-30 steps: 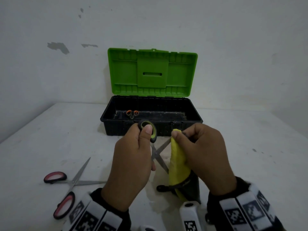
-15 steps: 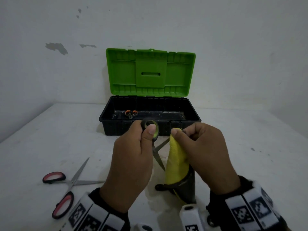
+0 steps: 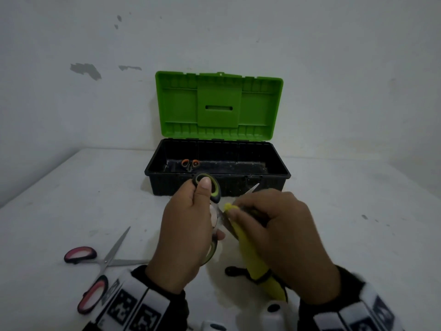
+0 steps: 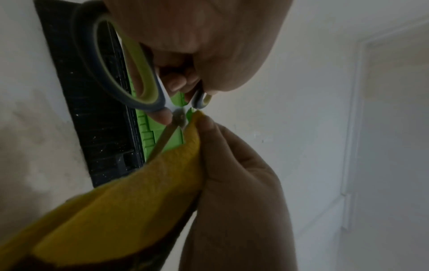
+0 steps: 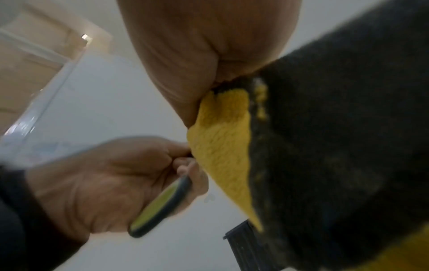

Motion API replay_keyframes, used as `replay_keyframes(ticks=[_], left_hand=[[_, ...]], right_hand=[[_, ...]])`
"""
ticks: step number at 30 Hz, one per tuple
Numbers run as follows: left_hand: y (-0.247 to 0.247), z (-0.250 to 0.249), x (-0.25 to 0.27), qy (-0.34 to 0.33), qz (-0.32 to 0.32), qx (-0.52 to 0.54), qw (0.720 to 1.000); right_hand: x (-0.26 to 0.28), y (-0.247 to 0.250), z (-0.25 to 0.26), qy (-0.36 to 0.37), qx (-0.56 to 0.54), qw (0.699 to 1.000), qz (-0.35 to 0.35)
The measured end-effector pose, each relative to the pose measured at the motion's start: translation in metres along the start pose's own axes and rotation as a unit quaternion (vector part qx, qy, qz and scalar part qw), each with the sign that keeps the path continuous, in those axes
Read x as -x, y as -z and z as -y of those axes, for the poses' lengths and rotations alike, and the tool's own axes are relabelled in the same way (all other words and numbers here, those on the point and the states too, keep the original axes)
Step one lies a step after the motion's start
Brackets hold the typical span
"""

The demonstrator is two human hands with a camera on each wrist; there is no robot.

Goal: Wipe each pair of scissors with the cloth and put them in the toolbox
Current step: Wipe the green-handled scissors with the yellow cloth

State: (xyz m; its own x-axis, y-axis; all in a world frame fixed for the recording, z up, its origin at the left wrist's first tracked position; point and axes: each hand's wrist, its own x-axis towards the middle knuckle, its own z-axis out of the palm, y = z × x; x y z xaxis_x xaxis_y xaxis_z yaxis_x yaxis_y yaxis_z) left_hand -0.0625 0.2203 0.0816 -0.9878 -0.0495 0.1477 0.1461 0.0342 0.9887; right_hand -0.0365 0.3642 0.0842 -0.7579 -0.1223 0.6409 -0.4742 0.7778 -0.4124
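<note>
My left hand [image 3: 191, 225] grips the green-and-grey handles of a pair of scissors [image 3: 210, 187], blades spread apart. My right hand [image 3: 274, 225] pinches a yellow and dark cloth [image 3: 250, 254] folded around one blade close to the pivot. In the left wrist view the scissors [image 4: 130, 73] and cloth [image 4: 144, 192] meet at the pivot screw. The right wrist view shows the cloth [image 5: 223, 146] and my left hand [image 5: 104, 179]. Behind stands the open toolbox [image 3: 274, 173], black tub with green lid, holding orange-handled scissors [image 3: 190, 163]. Red-handled scissors [image 3: 100, 266] lie open on the table at left.
The white table [image 3: 346, 223] runs to a white wall right behind the toolbox. A small black object [image 3: 232, 271] lies on the table under the cloth. The green lid [image 3: 218, 106] stands upright against the wall.
My right hand slid the cloth down the blade toward the pivot, baring the blade tip near the toolbox front. My left hand turned the scissors a little, handles staying up.
</note>
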Motion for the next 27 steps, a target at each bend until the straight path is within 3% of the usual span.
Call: replay_keyframes(ticks=[8,17,23,27], left_hand=[[0.004,0.002,-0.005,-0.004,0.008,-0.039,0.999],[0.001,0.009,-0.004,0.023,0.022,0.001,0.999],[0.001,0.011,-0.005,0.034,0.027,-0.002,0.999],[0.001,0.014,-0.009,0.017,0.027,-0.001,0.999]], right_hand=[[0.000,-0.019,0.008,0.143,0.170,0.975,0.030],[-0.008,-0.011,0.008,0.109,0.239,0.959,0.110],[-0.014,-0.001,-0.002,0.096,0.198,0.973,0.071],[-0.008,-0.009,0.009,0.124,0.183,0.970,0.096]])
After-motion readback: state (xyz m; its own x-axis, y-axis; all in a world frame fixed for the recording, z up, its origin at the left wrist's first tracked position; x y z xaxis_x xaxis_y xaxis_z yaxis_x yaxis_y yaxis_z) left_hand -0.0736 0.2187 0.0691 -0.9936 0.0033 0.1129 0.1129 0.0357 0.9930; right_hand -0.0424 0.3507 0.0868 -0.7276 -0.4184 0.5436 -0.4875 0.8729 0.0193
